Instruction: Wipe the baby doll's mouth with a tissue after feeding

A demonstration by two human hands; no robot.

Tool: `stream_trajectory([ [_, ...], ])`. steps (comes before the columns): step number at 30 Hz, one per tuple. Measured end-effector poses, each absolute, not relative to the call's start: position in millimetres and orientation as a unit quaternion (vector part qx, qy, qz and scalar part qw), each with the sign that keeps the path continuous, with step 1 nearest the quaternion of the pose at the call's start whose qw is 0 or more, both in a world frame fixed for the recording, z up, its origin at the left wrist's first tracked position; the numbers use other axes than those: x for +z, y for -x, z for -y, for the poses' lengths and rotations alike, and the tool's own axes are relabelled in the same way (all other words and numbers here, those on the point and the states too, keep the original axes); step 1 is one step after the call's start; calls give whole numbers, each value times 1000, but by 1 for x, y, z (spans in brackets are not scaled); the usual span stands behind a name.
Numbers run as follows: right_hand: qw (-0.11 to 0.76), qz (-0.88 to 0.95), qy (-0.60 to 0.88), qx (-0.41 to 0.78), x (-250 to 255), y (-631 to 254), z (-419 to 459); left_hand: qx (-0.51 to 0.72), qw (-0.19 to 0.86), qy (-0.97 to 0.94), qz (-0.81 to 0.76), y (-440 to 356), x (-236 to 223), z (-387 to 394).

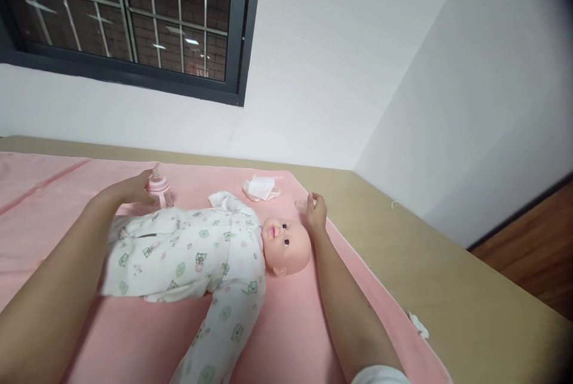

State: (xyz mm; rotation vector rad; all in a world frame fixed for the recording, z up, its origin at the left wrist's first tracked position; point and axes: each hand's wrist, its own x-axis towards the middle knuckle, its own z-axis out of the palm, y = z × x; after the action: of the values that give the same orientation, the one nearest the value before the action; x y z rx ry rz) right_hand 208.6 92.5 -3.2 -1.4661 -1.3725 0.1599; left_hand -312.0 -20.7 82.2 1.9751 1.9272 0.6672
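A pink baby bottle [160,189] with a clear teat on top stands upright beside the doll's body. My left hand [139,188] is wrapped round its far left side, with part of the fingers hidden behind it. Across the middle lies a baby doll [286,246] on its back, head to the right, in a white romper [192,252] with a green and pink animal print. Beyond the doll's head, my right hand [317,212] is closed, its fingers at a small see-through plastic cap [301,205] low on the cloth.
A pink cloth [286,336] covers much of the wooden surface [371,223]. An opened pack of white tissues [262,188] lies behind the doll. A crumpled white scrap [419,324] is at the cloth's right edge. Behind are white walls and a barred window [134,14].
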Motion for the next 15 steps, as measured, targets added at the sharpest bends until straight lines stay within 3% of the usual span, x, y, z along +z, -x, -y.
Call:
stream_trajectory([
  [5, 555, 599, 576, -28, 7, -204, -85, 137, 65, -576, -803, 283, 130, 53],
  [9, 542, 656, 525, -14, 14, -194, -76, 241, -38, -618, -747, 222, 161, 78],
  [12, 478, 707, 517, 56, 16, -182, -69, 298, 44, -744, -596, 162, 169, 80],
  [15, 417, 753, 503, 76, 15, -170, -64, 208, 124, -840, -486, 107, 169, 62],
])
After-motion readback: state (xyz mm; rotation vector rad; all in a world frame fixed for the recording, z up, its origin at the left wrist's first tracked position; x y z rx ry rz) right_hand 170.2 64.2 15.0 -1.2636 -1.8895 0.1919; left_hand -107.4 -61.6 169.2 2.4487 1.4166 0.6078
